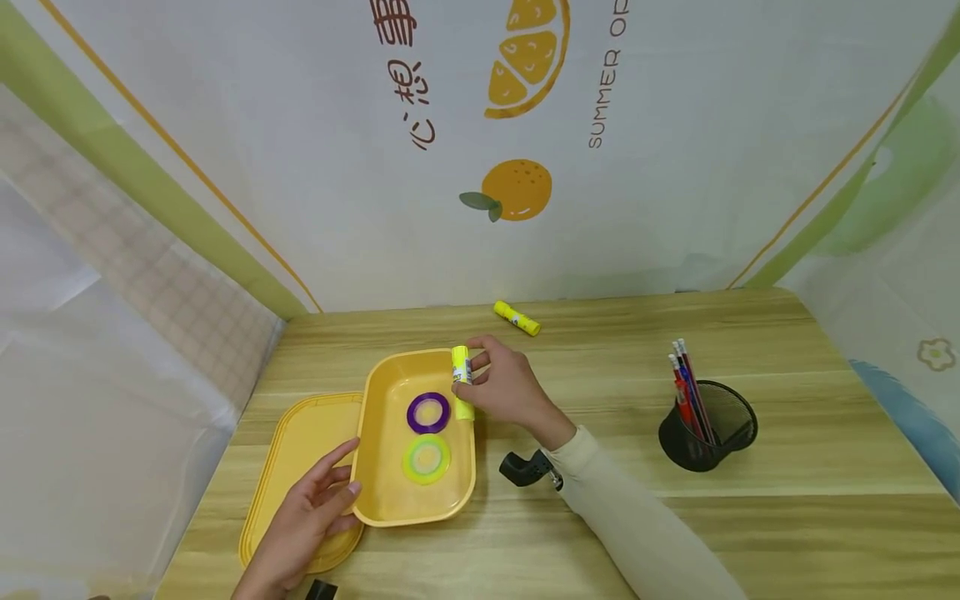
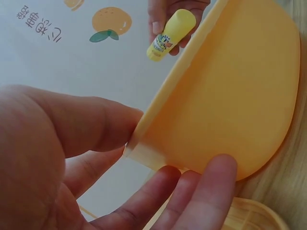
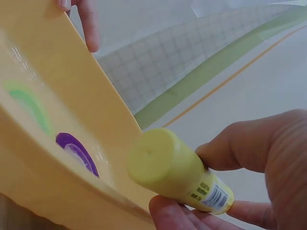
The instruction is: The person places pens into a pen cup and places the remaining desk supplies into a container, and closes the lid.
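My right hand (image 1: 513, 387) pinches a yellow glue stick (image 1: 461, 360) between thumb and fingers, over the right rim of a yellow plastic box (image 1: 381, 492). In the right wrist view the glue stick (image 3: 153, 155) points one end toward the camera, its barcode label partly visible. My left hand (image 1: 296, 521) grips the box's left rim near the front corner; in the left wrist view its fingers lie against the box wall (image 2: 230, 91). Inside the box lie a purple tape roll (image 1: 412, 417) and a yellow-green tape roll (image 1: 409, 471).
A yellow lid (image 1: 292, 454) lies left of the box, partly beneath it and my left hand. Another yellow glue stick (image 1: 517, 318) lies at the table's back. To the right stands a black mesh pen holder (image 1: 693, 450) with several pencils and pens (image 1: 684, 392).
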`<state>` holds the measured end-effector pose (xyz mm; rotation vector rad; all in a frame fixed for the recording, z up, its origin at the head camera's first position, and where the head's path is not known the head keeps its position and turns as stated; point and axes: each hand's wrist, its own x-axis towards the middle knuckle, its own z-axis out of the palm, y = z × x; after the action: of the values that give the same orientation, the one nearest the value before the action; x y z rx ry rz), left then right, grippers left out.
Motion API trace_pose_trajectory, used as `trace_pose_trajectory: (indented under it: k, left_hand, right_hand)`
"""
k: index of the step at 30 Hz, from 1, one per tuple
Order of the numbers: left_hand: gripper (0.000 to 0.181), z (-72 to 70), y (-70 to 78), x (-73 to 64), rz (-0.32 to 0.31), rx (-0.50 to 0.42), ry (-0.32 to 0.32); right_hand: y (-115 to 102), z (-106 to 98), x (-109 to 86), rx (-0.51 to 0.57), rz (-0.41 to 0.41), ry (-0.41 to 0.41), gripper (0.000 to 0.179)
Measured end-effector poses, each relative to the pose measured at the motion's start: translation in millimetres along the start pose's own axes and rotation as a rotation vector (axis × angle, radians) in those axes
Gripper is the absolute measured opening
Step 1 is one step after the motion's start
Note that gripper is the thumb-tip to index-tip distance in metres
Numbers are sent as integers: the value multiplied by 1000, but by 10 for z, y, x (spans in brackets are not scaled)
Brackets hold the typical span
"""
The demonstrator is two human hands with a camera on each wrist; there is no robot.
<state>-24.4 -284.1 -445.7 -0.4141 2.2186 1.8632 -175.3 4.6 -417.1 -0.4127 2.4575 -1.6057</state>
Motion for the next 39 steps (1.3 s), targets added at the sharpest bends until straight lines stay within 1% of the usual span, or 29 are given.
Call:
trace_pose_trajectory:
  k: [8, 15, 20, 25, 30, 34, 39]
  left_hand:
    - [60, -10, -2, 4, 11, 6, -15]
    - [60, -3, -8, -3, -1, -3, -13]
    - [61, -6, -17, -10, 2, -4, -9]
    - [60, -2, -21, -21, 4, -6, -5]
    - [60, 0, -34, -21, 10, -8, -11]
    - [60, -3, -47, -16, 22, -14, -25]
    - [59, -5, -56, -9, 25, -8, -31]
  right_hand:
    - [-60, 108, 49, -28, -19, -29, 69]
    - [-144, 227, 75, -66, -24, -60, 67]
    - [-175, 308, 97, -104, -30, -97, 67]
    - [-201, 412, 136, -111, -14, -145, 68]
    - [-207, 537, 162, -137, -49, -174, 69]
    - [-222, 633, 170, -134, -63, -190, 72]
    - [-259, 719, 172, -120, -36, -207, 73]
